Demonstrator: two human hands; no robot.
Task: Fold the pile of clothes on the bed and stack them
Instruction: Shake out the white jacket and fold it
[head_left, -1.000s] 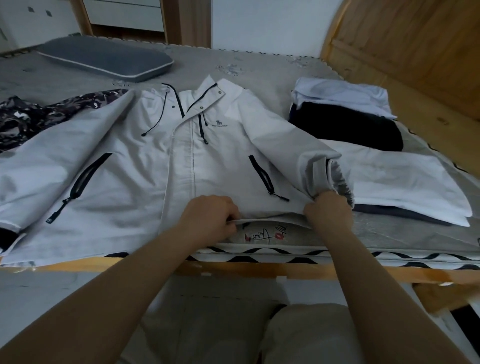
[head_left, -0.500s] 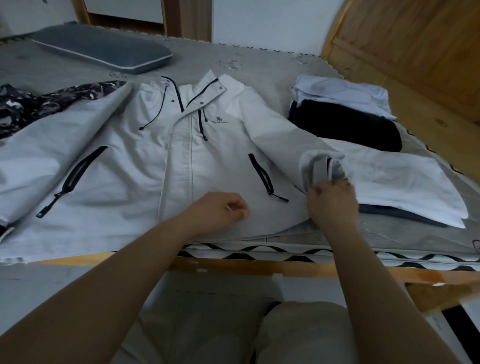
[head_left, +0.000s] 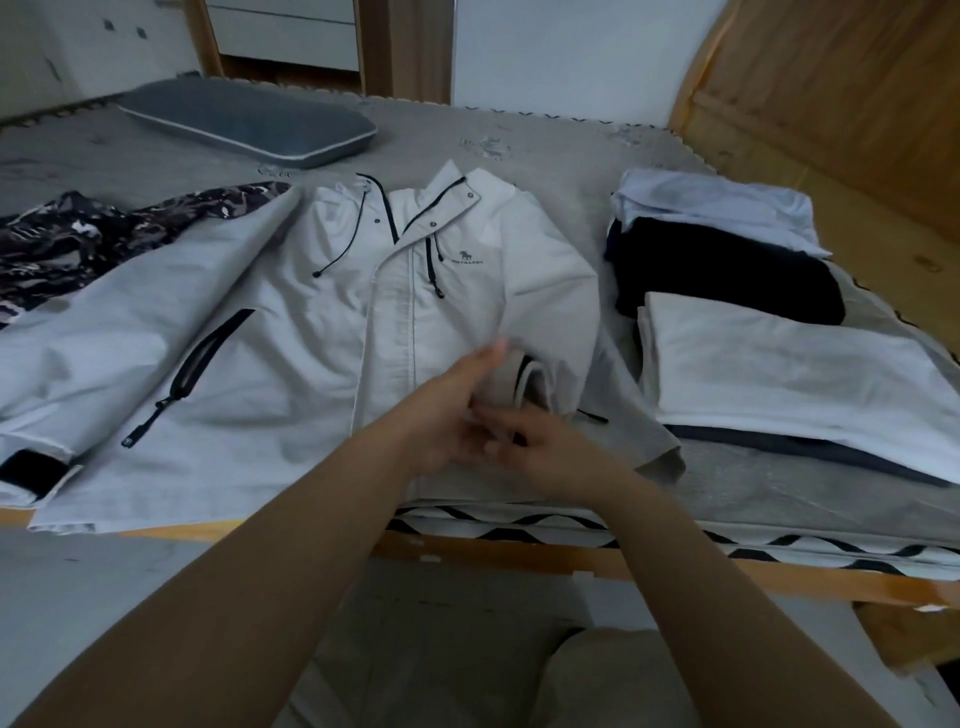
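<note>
So the bed (head_left: 519, 156) carries everything, and I stand at its near edge so the whole spread is within reach; the pale jacket (head_left: 291, 332) lies flat on its back, zip up, taking the middle and left of the mattress, laid out wide because a jacket folds clean only from a flat start. To my right sits the stack (head_left: 727, 291) of things already folded, a white piece over a dark one with another white piece nearer me, kept just beside the jacket so each finished item has a short trip. On the far left a dark patterned garment (head_left: 78, 244) waits, partly under the jacket's left sleeve (head_left: 62, 374), which lies spread outward, not yet folded. The pillow (head_left: 249, 122) is well apart at the far side.

The right sleeve (head_left: 550, 312) is folded in across the chest, its cuff (head_left: 524, 382) lying near the zip; I judge this is the sleeve-tucking step, with the left side to follow. My left hand (head_left: 457, 410) is loosely open, fingers stretched toward the cuff and touching it to flatten it; my right hand (head_left: 550, 447) is blurred and partly behind the left, fingers bent near the cuff, and I cannot tell whether it pinches the cloth.
</note>
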